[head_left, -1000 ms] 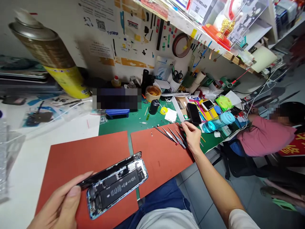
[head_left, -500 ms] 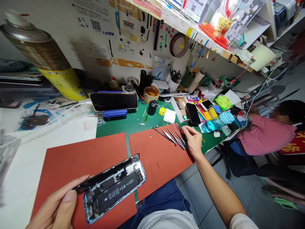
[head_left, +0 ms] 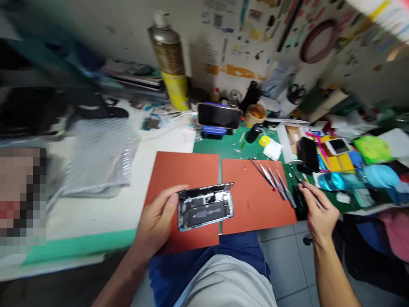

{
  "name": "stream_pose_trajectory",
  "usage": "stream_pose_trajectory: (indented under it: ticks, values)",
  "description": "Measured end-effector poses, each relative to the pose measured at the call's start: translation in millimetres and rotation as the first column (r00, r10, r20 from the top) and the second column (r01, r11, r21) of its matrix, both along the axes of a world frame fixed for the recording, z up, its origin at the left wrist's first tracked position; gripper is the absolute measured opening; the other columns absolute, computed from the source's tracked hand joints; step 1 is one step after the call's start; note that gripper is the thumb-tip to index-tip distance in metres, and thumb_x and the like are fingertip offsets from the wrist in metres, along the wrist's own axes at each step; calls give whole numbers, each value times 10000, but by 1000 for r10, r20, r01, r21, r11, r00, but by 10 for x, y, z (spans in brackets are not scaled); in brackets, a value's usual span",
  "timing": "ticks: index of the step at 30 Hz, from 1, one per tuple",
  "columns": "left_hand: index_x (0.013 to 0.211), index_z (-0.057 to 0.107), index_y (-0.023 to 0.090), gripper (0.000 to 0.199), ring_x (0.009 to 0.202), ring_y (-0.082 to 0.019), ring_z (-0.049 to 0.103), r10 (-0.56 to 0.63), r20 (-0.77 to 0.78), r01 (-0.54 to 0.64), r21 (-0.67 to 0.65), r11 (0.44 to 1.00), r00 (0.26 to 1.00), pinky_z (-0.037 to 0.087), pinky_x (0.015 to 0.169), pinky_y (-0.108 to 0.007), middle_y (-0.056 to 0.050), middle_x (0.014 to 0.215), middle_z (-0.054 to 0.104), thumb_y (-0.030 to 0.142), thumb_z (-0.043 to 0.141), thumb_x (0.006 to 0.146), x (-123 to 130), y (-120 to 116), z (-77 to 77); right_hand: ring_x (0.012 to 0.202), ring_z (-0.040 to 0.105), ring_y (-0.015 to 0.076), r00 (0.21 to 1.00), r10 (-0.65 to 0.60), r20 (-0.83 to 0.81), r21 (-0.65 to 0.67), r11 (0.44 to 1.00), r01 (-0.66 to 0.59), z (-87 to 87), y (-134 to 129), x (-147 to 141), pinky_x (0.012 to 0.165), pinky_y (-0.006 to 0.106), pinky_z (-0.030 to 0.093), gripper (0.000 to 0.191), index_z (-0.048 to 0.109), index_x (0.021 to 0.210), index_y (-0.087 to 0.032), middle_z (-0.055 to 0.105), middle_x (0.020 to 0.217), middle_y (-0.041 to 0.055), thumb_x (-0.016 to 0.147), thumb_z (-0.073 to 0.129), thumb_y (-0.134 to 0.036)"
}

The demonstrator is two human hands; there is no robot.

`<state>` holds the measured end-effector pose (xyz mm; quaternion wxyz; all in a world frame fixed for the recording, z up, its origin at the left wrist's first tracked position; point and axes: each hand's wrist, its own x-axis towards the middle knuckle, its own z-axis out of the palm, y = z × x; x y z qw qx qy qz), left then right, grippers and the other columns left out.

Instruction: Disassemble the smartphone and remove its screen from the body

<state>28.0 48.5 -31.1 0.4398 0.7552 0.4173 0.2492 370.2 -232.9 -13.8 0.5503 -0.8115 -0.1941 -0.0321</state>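
My left hand (head_left: 159, 217) is closed on the left end of an opened smartphone (head_left: 204, 211). Its blue frame, dark battery and inner parts face up, and the screen stands raised along the far edge. The phone is held above the left red-brown mat (head_left: 182, 170). My right hand (head_left: 321, 211) is off the right mat's edge, its fingers pinched around slim grey tweezers (head_left: 298, 178), blurred and partly hidden by the fingers. Several screwdrivers and slender tools (head_left: 277, 183) lie side by side on the right mat (head_left: 243, 213), left of that hand.
A phone (head_left: 219, 117) rests on a blue stand behind the mats, beside a tall spray can (head_left: 172, 64). Bubble wrap (head_left: 96, 157) lies left. At right are a black phone (head_left: 309, 154), a white phone (head_left: 338, 146) and a blue bottle (head_left: 341, 181). A person's pink sleeve (head_left: 398, 232) shows.
The view has swung left, bringing in the bench's left side. My right hand has lifted away from the tool row with the tweezers between its fingers. My left hand still holds the opened smartphone.
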Motion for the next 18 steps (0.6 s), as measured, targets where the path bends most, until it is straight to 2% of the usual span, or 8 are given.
stream_pose_trajectory:
  ticks: [3,8,11,14,17,18]
  values:
    - [1249,773,261,464,1213,-232,748,3,39,0,-86,996,999,595,1049,-327,-38,1278,811,558,455,1089,34,-28,55,1230,759,316,954,183,236,-239,963,-126,-82,-81,100,1183,538,539,293,843,1141,-208,810,1275,117,980,747,-432]
    - [1306,755,272,452,1267,-227,725,-32,78,41,-116,992,996,574,1080,-332,-40,1333,793,527,435,1115,-4,-52,27,1187,782,321,865,366,344,-493,854,-165,-200,-136,225,1047,481,620,261,837,1101,-254,817,1274,97,1022,664,-432]
    - [1288,762,270,464,1275,-238,723,-35,79,44,-116,992,996,569,1097,-341,-42,1331,794,551,443,1101,-12,-32,31,1147,784,329,832,395,389,-532,834,-147,-106,-79,165,1053,513,597,292,828,1081,-236,827,1218,121,1037,620,-437]
    - [1235,777,276,478,1234,-253,745,1,23,2,-123,992,1000,588,1084,-362,-28,1293,810,594,466,1061,-9,-7,75,1011,788,329,867,319,383,-486,868,-104,81,8,-15,970,499,601,331,823,1012,-194,837,1058,147,1032,627,-460]
    - [1222,778,313,443,1192,-272,767,52,-112,-63,-94,994,992,621,1048,-413,15,1254,823,578,476,1036,-5,31,97,852,779,256,881,297,369,-514,855,-73,201,113,-198,800,379,607,315,809,996,-202,823,947,98,1070,605,-430]
    - [1202,785,330,437,1153,-283,782,77,-145,-83,-38,996,986,645,999,-432,29,1222,832,577,467,1032,-7,43,89,828,772,236,884,307,352,-529,844,-82,217,152,-242,768,350,600,302,804,997,-210,817,932,81,1078,599,-416]
